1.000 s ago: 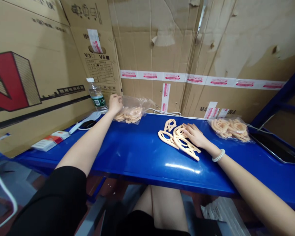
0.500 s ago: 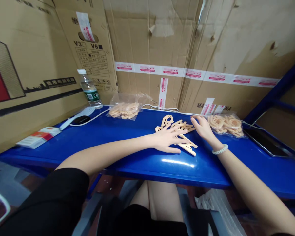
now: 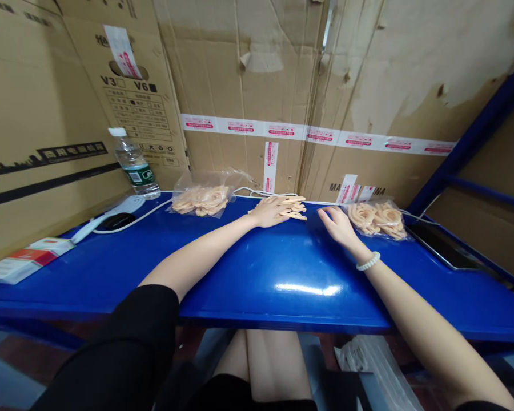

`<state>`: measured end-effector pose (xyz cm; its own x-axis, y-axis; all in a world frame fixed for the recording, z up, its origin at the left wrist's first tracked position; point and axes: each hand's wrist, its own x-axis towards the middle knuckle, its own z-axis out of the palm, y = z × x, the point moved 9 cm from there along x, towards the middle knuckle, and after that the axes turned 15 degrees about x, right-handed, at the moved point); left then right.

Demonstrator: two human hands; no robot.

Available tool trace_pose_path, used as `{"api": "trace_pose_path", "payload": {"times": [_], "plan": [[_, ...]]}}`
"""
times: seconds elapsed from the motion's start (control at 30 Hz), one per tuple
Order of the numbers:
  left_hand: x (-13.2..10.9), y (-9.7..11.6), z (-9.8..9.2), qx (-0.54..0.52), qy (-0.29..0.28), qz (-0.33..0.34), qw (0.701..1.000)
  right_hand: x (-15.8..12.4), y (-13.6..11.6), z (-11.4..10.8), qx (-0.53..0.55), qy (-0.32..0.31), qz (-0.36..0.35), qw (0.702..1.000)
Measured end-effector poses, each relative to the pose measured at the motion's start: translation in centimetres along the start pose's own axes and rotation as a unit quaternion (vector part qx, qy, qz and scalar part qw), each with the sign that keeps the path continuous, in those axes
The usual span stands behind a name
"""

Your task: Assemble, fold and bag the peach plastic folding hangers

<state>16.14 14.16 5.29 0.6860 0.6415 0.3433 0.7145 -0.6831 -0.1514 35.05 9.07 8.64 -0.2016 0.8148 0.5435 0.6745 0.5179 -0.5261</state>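
Note:
My left hand (image 3: 269, 212) lies palm down on a small heap of beige plastic folding hangers (image 3: 297, 212), its fingers stretched out over them. Part of the heap is hidden under that hand. To the right, my right hand (image 3: 337, 225) rests at the tabletop with loosely bent fingers apart and nothing visible in them. A clear bag of more beige hangers (image 3: 379, 218) is just beyond the right hand. Another clear bag of hangers (image 3: 203, 200) sits left of the heap.
The blue tabletop (image 3: 240, 274) runs up to cardboard sheets (image 3: 248, 85) at the back. A water bottle (image 3: 137, 168), a black oval object (image 3: 117, 221) and a red-and-white box (image 3: 28, 260) stand on the left. A dark tablet-like device (image 3: 445, 248) lies at right, with a white cable behind.
My left hand has pushed the loose hangers back toward the cardboard, into a tighter heap. The right hand stays beside the right bag. The camera view has shifted somewhat.

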Motion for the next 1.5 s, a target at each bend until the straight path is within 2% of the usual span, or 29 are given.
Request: {"api": "trace_pose_path", "payload": {"times": [0.17,0.3,0.5,0.77,0.93,1.07,1.17,1.23,1.27,1.37,1.4,1.43,1.5], "plan": [[-0.3,-3.3,0.3,0.015,0.013,-0.068,0.998,-0.1,-0.1,0.8,-0.006,-0.026,0.0,1.0],[-0.9,-4.8,-0.3,0.025,0.014,-0.094,0.995,-0.1,0.1,1.2,-0.009,-0.036,0.002,0.999],[-1.1,-5.0,-0.2,0.011,-0.013,-0.111,0.994,-0.1,0.3,1.6,-0.005,-0.045,0.003,0.999],[-0.3,-5.8,0.0,-0.027,-0.012,-0.137,0.99,-0.3,0.2,1.6,0.019,-0.04,0.018,0.999],[-0.6,-5.2,-1.7,-0.065,0.032,-0.116,0.991,-0.3,0.0,1.3,0.062,-0.029,0.044,0.997],[-2.3,-4.3,-4.1,-0.083,0.08,-0.11,0.987,-0.9,0.0,2.2,0.138,-0.039,0.096,0.985],[-4.7,-3.1,-5.8,-0.094,0.119,-0.114,0.982,-1.9,-1.0,3.9,0.21,-0.071,0.146,0.964],[-6.8,-2.2,-7.3,-0.132,0.193,-0.128,0.964,-2.8,-2.0,5.0,0.296,-0.087,0.198,0.93],[-7.8,-1.7,-7.8,-0.154,0.225,-0.134,0.953,-3.4,-2.5,5.6,0.362,-0.094,0.237,0.897],[-10.6,-0.4,-8.5,-0.219,0.31,-0.167,0.91,-5.2,-4.8,7.6,0.525,-0.141,0.33,0.772],[-11.1,0.1,-8.4,-0.234,0.324,-0.167,0.901,-5.6,-5.5,8.0,0.55,-0.159,0.338,0.747],[-11.5,0.7,-8.4,-0.251,0.339,-0.161,0.892,-5.7,-6.1,8.2,0.563,-0.171,0.336,0.735],[-11.7,1.8,-8.2,-0.278,0.341,-0.133,0.888,-5.6,-6.4,8.0,0.567,-0.169,0.316,0.741]]}}
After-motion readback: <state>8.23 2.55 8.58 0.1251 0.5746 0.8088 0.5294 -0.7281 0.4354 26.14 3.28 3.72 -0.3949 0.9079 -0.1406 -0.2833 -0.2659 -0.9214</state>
